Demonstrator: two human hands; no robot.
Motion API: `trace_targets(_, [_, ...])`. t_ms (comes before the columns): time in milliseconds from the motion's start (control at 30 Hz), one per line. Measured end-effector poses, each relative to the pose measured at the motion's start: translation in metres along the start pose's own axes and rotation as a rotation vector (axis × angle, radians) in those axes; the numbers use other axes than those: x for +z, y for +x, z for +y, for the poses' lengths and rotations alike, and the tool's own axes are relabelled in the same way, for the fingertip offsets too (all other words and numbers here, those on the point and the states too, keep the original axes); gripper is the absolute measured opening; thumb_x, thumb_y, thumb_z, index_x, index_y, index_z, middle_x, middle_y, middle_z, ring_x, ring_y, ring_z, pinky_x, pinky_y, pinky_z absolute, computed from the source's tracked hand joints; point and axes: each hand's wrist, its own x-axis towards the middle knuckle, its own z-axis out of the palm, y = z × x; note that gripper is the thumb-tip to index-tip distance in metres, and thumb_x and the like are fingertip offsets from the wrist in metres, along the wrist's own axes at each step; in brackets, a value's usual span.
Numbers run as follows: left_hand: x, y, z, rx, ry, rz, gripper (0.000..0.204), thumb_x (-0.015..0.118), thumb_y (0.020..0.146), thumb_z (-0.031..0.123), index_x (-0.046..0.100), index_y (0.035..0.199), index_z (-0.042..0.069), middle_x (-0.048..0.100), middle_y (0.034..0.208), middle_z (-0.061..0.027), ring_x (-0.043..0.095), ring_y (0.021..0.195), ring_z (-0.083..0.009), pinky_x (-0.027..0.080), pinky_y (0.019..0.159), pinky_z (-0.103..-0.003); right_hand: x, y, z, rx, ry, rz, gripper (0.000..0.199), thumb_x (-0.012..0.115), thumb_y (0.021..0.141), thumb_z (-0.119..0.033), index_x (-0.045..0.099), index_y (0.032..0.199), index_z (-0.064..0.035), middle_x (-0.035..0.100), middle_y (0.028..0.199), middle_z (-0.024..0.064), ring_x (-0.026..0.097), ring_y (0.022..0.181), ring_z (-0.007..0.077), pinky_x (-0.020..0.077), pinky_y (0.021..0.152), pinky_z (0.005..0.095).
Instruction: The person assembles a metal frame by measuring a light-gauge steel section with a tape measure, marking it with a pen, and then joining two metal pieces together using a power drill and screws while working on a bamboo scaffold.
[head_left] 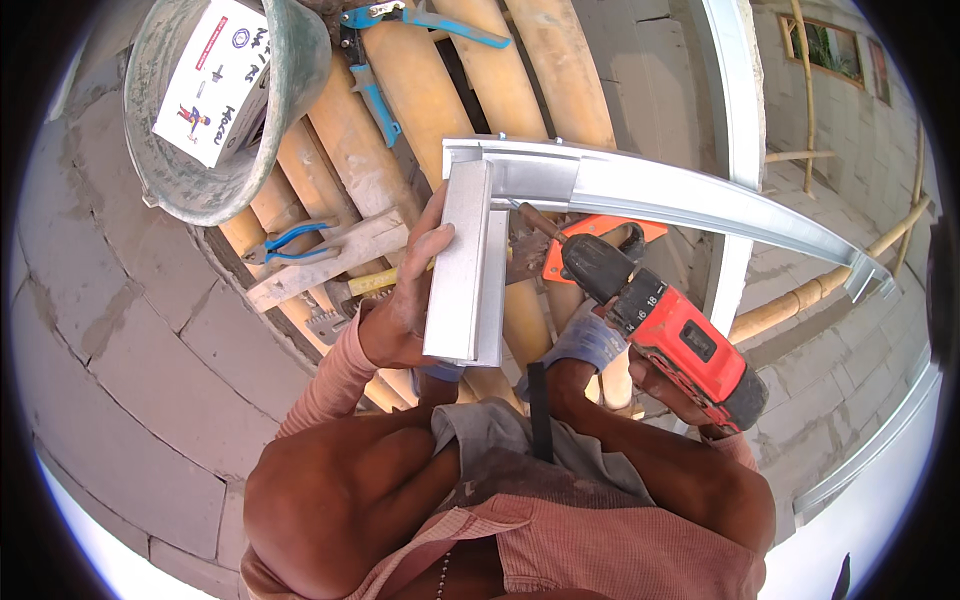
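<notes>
My left hand (412,285) grips a short silver metal channel (458,270) from its left side, fingers along its edge. The short channel meets a long metal channel (640,185) at a corner; the long one runs off to the right. My right hand (668,390) is closed round a red and black cordless drill (665,335). The drill's bit points up-left into the inside of the corner, close to the long channel. Whether its tip touches the metal, I cannot tell. Part of my right hand is hidden behind the drill.
Bamboo poles (410,70) form the platform under me. On them lie blue-handled snips (375,100), blue-handled pliers (290,240), a wooden board (335,262) and an orange tool (605,240). A bucket (290,130) holding a white box (215,85) stands at upper left. Block walls (150,340) flank the platform.
</notes>
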Motion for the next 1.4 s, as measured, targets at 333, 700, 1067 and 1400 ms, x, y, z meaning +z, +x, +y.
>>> trace_targets(333, [0.009,-0.010,-0.005,-0.877,-1.201,0.050,0.124,0.091,0.070,0.057,0.014,0.160,0.020,0.005,0.169,-0.0215,0.034,0.148,-0.0379,0.049,0.108,-0.053,-0.002,0.013,-0.010,-0.189,-0.036,0.015,0.044,0.082,0.080,-0.012,0.063,0.120,-0.0056,0.067,0.116,0.0124,0.069,0.097,0.0319,0.0565,0.082,0.0356])
trace_targets(700, [0.019,-0.002,0.035,-0.417,-0.647,0.256,0.131,0.088,0.079,0.027,-0.011,0.164,0.016,0.020,0.160,-0.0197,0.038,0.145,-0.0359,0.036,0.115,-0.049,-0.006,0.005,-0.016,0.006,0.179,0.019,0.032,0.075,0.093,-0.006,0.065,0.123,-0.0051,0.069,0.103,0.0024,0.065,0.093,0.0136,0.0520,0.082,0.0317])
trace_targets(1067, [0.019,-0.008,0.029,-0.869,-0.681,0.071,0.110,0.086,0.084,0.036,0.016,0.159,-0.002,0.044,0.151,-0.0177,0.046,0.139,-0.0285,0.035,0.117,-0.042,-0.008,0.005,-0.012,-0.051,0.143,0.012,0.041,0.080,0.083,-0.011,0.063,0.120,-0.0024,0.067,0.111,0.0077,0.067,0.093,0.0176,0.0539,0.078,0.0332])
trace_targets(1400, [0.034,0.007,0.014,-0.768,-0.712,0.138,0.092,0.083,0.085,0.036,0.026,0.148,0.001,0.049,0.146,-0.0234,0.053,0.134,-0.0318,0.043,0.112,-0.045,-0.004,0.033,-0.020,-0.065,0.108,0.121,0.059,0.081,0.084,-0.020,0.059,0.135,0.0001,0.071,0.119,0.0162,0.073,0.099,0.0318,0.0569,0.086,0.0374])
